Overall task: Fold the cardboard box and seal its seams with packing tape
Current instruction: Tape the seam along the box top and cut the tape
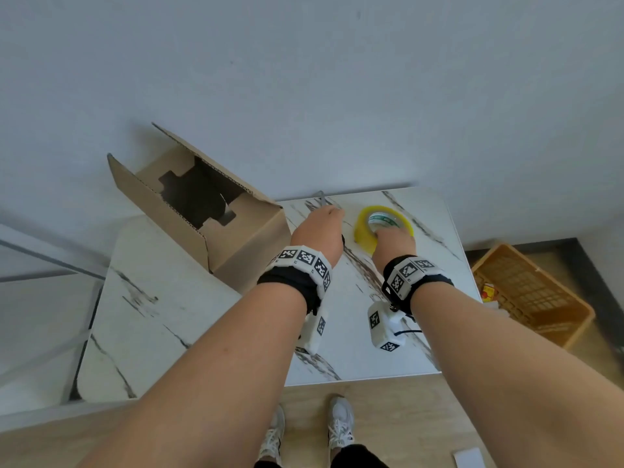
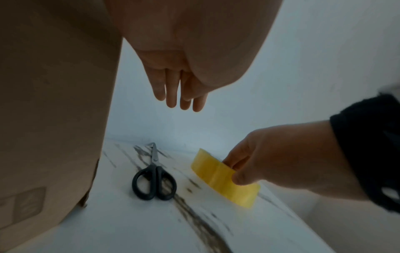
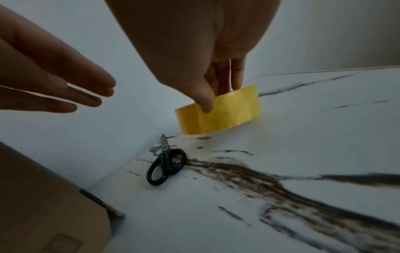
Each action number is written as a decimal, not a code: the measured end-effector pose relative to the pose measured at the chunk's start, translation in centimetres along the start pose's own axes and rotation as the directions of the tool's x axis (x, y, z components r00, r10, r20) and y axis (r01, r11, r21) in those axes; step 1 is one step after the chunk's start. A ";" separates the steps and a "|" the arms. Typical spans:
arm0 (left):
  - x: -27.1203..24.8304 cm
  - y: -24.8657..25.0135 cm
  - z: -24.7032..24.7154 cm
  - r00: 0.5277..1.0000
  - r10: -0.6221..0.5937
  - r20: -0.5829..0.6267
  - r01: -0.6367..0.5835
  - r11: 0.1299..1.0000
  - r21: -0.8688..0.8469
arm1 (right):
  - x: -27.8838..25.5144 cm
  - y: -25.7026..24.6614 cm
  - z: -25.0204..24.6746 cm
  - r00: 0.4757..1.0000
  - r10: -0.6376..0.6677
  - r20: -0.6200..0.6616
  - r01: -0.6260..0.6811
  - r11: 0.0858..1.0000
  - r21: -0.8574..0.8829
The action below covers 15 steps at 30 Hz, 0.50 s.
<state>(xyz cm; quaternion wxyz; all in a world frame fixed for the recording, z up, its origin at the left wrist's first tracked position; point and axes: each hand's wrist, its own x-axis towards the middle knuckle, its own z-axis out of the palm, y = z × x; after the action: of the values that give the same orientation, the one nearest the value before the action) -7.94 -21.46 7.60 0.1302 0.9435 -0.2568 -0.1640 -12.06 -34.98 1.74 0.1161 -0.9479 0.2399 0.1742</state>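
A brown cardboard box (image 1: pixel 202 211) stands on the marble table (image 1: pixel 162 319) at the left, its top flaps up and its inside dark. My right hand (image 1: pixel 393 239) grips the yellow roll of packing tape (image 1: pixel 381 224), thumb on the outer face and fingers inside the core; the tape roll (image 3: pixel 218 113) is tilted, just above the table. My left hand (image 1: pixel 319 228) hovers with straight fingers (image 2: pixel 179 92) above the black-handled scissors (image 2: pixel 154 178), holding nothing. The scissors (image 3: pixel 166 166) lie shut on the table between box and tape.
The table's far edge meets a pale wall (image 1: pixel 304 79). An orange plastic crate (image 1: pixel 526 292) sits on the floor to the right. A lower white surface (image 1: pixel 40 298) lies at the left. My shoes (image 1: pixel 339 423) stand on the wooden floor.
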 end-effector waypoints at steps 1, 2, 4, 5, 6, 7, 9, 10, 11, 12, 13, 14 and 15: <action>-0.1 0.4 -0.5 1.000 0.002 -0.012 -0.002 1.000 -0.011 | -0.6 0.0 -0.4 1.000 0.020 -0.010 -0.020 0.999 0.031; -0.3 0.8 -1.1 1.000 0.008 -0.028 -0.009 1.000 -0.021 | -1.1 0.0 -0.9 0.999 0.038 -0.016 -0.037 0.997 0.065; -0.7 1.6 -2.3 0.998 0.029 -0.062 -0.030 0.999 -0.029 | -2.1 -0.1 -2.0 0.997 0.070 -0.022 -0.067 0.989 0.133; -0.9 1.9 -2.9 0.996 0.041 -0.077 -0.044 0.999 -0.031 | -2.6 -0.1 -2.6 0.996 0.084 -0.025 -0.078 0.981 0.176; -1.1 2.2 -3.6 0.994 0.055 -0.092 -0.059 0.998 -0.035 | -3.1 -0.2 -3.2 0.995 0.092 -0.028 -0.083 0.970 0.230; -1.3 2.4 -4.3 0.992 0.069 -0.104 -0.073 0.997 -0.038 | -3.6 -0.3 -3.9 0.995 0.101 -0.027 -0.088 0.950 0.300; -1.7 2.6 -5.7 0.988 0.090 -0.125 -0.097 0.994 -0.044 | -4.8 -0.7 -5.4 0.992 0.121 -0.046 -0.087 0.887 0.454; -1.8 2.6 -6.5 0.986 0.097 -0.137 -0.104 0.993 -0.048 | -5.5 -1.0 -6.1 0.990 0.124 -0.067 -0.072 0.853 0.517; -2.1 2.6 -7.2 0.983 0.096 -0.154 -0.106 0.993 -0.058 | -6.2 -1.4 -6.9 0.988 0.128 -0.092 -0.052 0.817 0.574; -2.3 2.5 -8.0 0.981 0.088 -0.171 -0.102 0.992 -0.072 | -7.0 -1.7 -7.6 0.984 0.133 -0.116 -0.031 0.779 0.627; -2.6 2.3 -8.6 0.980 0.080 -0.184 -0.097 0.992 -0.086 | -7.8 -2.1 -8.2 0.981 0.141 -0.135 -0.015 0.745 0.667; -2.9 2.2 -9.4 0.978 0.078 -0.193 -0.098 0.990 -0.098 | -8.6 -2.5 -8.8 0.978 0.148 -0.149 -0.003 0.720 0.694; -3.0 2.1 -9.8 0.979 0.072 -0.189 -0.094 0.989 -0.112 | -8.9 -2.6 -9.1 0.977 0.155 -0.144 -0.006 0.700 0.714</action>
<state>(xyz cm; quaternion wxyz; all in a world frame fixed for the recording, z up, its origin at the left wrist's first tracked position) -7.58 -20.03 17.95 0.2167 0.9335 -0.2726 -0.0854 -15.61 -31.84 13.79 0.4401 -0.8309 0.3399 -0.0192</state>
